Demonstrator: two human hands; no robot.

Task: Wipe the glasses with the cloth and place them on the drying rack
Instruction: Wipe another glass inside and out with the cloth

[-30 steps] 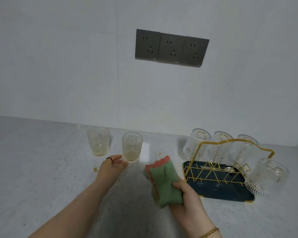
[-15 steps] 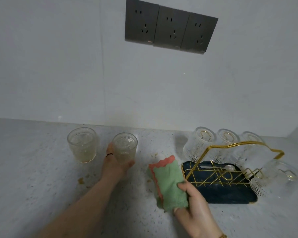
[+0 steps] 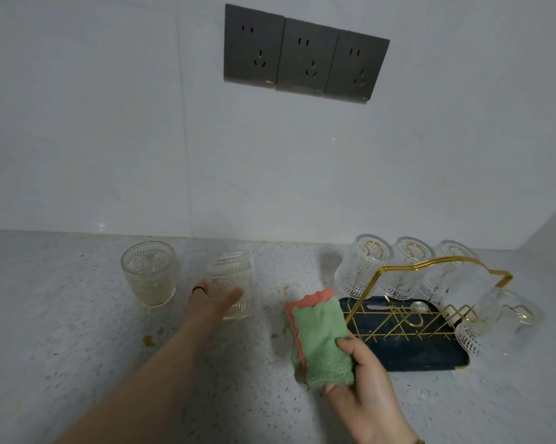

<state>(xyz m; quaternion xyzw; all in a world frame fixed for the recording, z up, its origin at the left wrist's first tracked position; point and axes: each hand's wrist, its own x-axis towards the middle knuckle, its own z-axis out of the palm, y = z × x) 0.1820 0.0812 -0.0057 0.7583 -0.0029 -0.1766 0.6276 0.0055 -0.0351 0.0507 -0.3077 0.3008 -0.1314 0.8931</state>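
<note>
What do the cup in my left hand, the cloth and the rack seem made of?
Cup: clear glass; see-through with embossed ribs. Cloth: likely microfibre; fuzzy green pile, coral layer. Rack: gold-finished metal wire, glossy; its dark tray could be plastic.

One wide-angle camera, worn on the person's head, gives the only view. It faces forward and somewhat down, onto a wall (image 3: 110,139) whose socket panel (image 3: 305,56) sits near the top edge; the wall fills the upper half, the speckled countertop (image 3: 62,331) the lower. Both forearms enter from the bottom edge. The left hand (image 3: 214,299) on a glass (image 3: 230,277) and the right hand (image 3: 366,389) with the cloth (image 3: 321,341) lie close under the lens, the drying rack (image 3: 424,357) just beyond at lower right
</note>
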